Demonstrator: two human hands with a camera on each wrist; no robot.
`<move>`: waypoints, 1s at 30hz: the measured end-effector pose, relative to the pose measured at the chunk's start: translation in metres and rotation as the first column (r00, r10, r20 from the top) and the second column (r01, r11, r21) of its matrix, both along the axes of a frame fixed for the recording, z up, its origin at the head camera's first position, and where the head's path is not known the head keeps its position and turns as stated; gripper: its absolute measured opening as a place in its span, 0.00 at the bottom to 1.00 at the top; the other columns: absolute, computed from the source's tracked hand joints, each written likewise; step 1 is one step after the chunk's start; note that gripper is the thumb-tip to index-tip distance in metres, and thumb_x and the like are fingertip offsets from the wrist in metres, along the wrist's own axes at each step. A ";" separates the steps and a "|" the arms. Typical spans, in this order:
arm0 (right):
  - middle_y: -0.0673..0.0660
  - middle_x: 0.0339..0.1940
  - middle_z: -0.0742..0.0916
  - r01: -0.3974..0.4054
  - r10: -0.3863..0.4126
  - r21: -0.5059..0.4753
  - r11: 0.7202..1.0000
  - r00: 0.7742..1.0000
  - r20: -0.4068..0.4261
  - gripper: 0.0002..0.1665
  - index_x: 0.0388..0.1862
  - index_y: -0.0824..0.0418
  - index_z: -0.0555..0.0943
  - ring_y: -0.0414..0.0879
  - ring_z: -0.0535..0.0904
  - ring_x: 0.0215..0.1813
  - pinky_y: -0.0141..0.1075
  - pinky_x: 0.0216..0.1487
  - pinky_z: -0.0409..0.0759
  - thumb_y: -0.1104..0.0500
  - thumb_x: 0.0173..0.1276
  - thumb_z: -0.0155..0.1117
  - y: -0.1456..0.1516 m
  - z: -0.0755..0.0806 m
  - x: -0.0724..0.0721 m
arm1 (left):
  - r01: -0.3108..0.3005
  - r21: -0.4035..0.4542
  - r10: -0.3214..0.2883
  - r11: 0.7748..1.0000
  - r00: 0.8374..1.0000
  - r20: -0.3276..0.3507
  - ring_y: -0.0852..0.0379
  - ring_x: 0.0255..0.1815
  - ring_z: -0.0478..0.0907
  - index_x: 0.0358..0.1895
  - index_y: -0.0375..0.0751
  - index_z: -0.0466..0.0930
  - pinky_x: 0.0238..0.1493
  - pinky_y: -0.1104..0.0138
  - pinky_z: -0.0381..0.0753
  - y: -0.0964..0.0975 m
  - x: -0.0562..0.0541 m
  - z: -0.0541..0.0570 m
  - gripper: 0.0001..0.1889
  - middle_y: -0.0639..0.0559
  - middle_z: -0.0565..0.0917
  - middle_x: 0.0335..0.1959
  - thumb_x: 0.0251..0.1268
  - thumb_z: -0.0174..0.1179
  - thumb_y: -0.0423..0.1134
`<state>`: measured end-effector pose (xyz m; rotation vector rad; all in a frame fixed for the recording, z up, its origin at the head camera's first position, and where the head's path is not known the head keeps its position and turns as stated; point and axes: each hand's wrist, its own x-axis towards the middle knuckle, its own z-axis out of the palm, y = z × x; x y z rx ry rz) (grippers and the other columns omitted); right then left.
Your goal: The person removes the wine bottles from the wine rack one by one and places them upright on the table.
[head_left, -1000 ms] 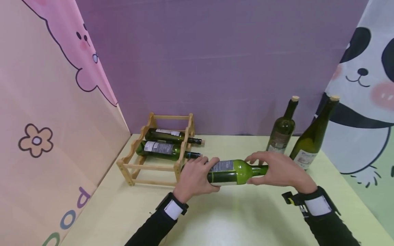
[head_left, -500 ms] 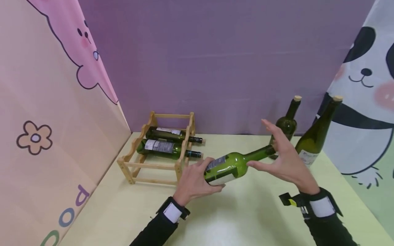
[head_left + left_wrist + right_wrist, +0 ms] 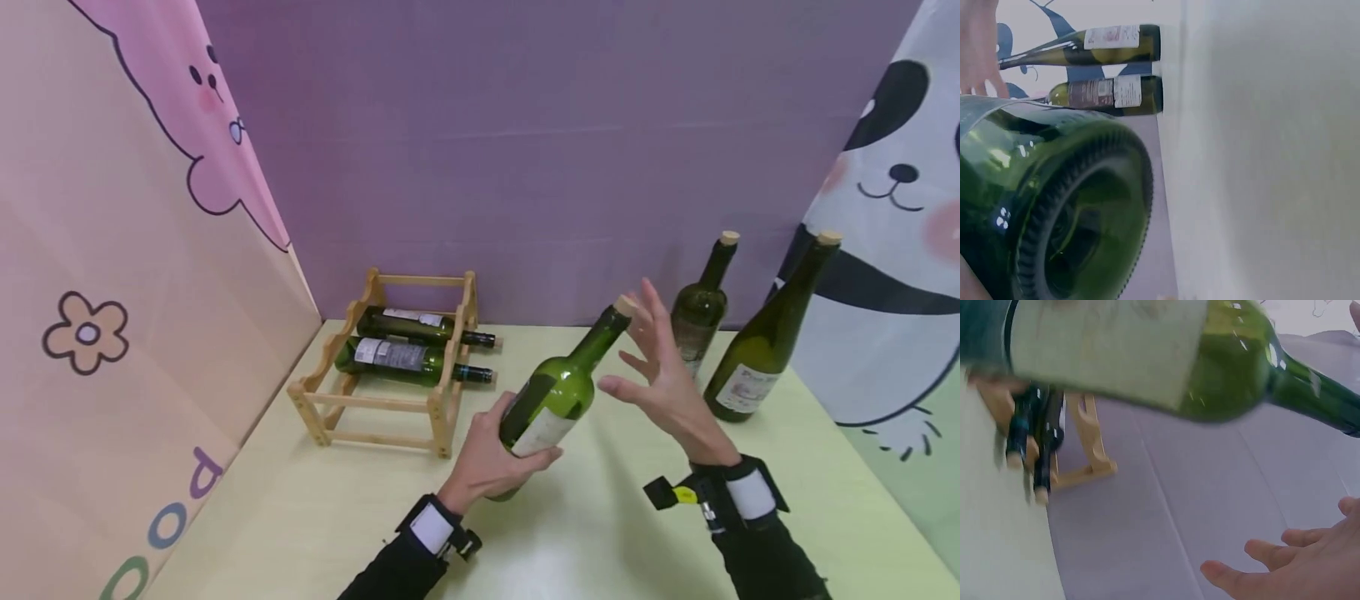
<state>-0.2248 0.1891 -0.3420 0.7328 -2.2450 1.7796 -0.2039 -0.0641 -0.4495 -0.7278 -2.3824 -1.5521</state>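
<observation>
My left hand (image 3: 489,465) grips a green wine bottle (image 3: 567,385) around its lower body. Corked, with a pale label, the bottle tilts up to the right above the table (image 3: 315,517). Its ridged base (image 3: 1085,231) fills much of the left wrist view. Beside the bottle's neck, my right hand (image 3: 667,387) has its fingers spread and holds nothing. In the right wrist view, the fingers (image 3: 1272,556) lie apart from the bottle. A wooden wine rack (image 3: 371,403) stands to the left, with a green bottle (image 3: 390,356) and a darker bottle (image 3: 408,323) lying in it.
Two corked bottles stand upright at the back right: a dark one (image 3: 699,312) and an olive-green one with a white label (image 3: 757,358). A purple backdrop (image 3: 525,167) rises behind the table, and printed panels flank it.
The bottle has swung from lying level to tilted neck-up in my left hand. My right hand has let go of the neck, and its fingers have spread.
</observation>
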 end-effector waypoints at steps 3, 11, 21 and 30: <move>0.54 0.87 0.48 -0.042 0.045 -0.057 0.997 0.998 0.052 0.67 0.84 0.31 0.38 0.67 0.44 0.85 0.74 0.74 0.51 0.54 0.62 0.75 -0.011 0.000 0.001 | 0.023 0.070 -0.024 0.997 1.000 0.015 0.63 0.35 0.85 0.58 0.50 0.75 0.36 0.66 0.85 0.006 0.002 -0.003 0.30 0.51 0.90 0.42 0.53 0.74 0.53; 0.50 0.88 0.48 -0.157 0.178 -0.166 0.974 0.977 0.119 0.61 0.83 0.27 0.40 0.58 0.46 0.87 0.75 0.75 0.50 0.55 0.67 0.70 -0.041 0.006 0.000 | 0.032 0.152 -0.030 0.988 0.999 -0.017 0.62 0.36 0.85 0.59 0.49 0.75 0.38 0.66 0.86 0.022 0.006 -0.012 0.29 0.48 0.89 0.43 0.54 0.73 0.49; 0.53 0.81 0.69 -0.181 0.201 -0.124 0.976 0.962 0.184 0.44 0.82 0.43 0.59 0.58 0.72 0.76 0.63 0.69 0.72 0.58 0.71 0.67 -0.062 0.009 0.005 | 0.022 0.166 -0.015 0.986 0.999 -0.042 0.63 0.38 0.86 0.58 0.49 0.74 0.41 0.66 0.86 0.033 0.010 -0.019 0.28 0.48 0.89 0.45 0.55 0.73 0.49; 0.53 0.39 0.92 -0.088 0.108 -0.077 0.993 0.940 0.325 0.17 0.36 0.59 0.83 0.50 0.89 0.49 0.52 0.62 0.79 0.45 0.73 0.66 -0.065 0.009 0.008 | 0.026 0.183 -0.027 0.983 1.000 0.000 0.60 0.43 0.86 0.61 0.48 0.72 0.46 0.65 0.86 0.034 0.012 -0.022 0.31 0.49 0.88 0.50 0.54 0.73 0.49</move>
